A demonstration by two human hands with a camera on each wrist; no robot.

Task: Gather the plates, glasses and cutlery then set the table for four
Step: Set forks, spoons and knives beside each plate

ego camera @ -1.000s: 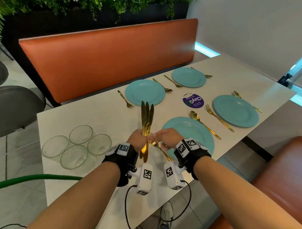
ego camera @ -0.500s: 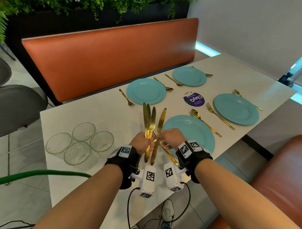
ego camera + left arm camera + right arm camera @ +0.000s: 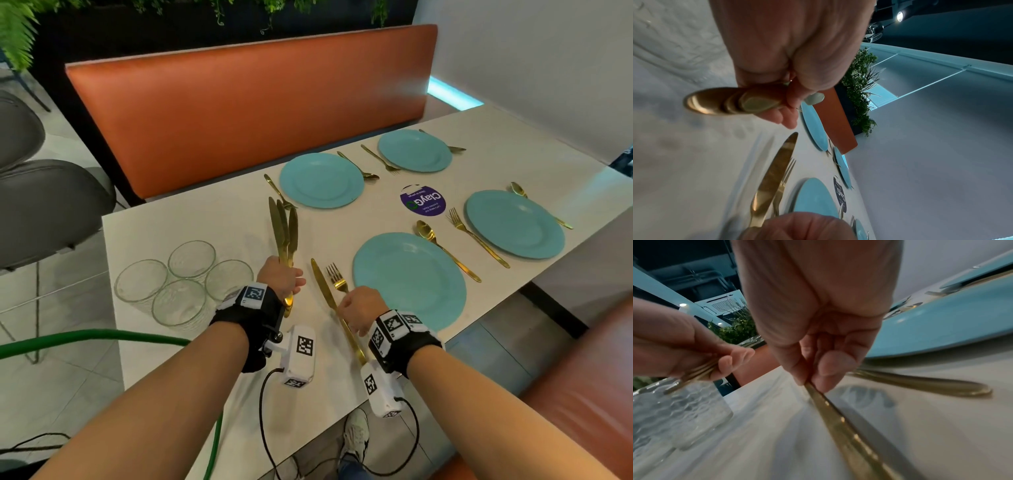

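Observation:
My left hand grips three gold knives upright by their handles, above the white table. My right hand pinches a single gold knife, held low over the table just left of a gold fork and the nearest teal plate. Three more teal plates lie farther out, each with gold forks and spoons beside them. Several clear glasses stand at the table's left.
An orange bench back runs along the table's far side, another orange seat at near right. A purple round sticker lies mid-table. Grey chairs stand left. A green hose and black cables cross below my arms.
My right hand has drawn one knife out of the bundle in my left hand and brought it down and right, beside the fork at the nearest plate. The left hand stays raised.

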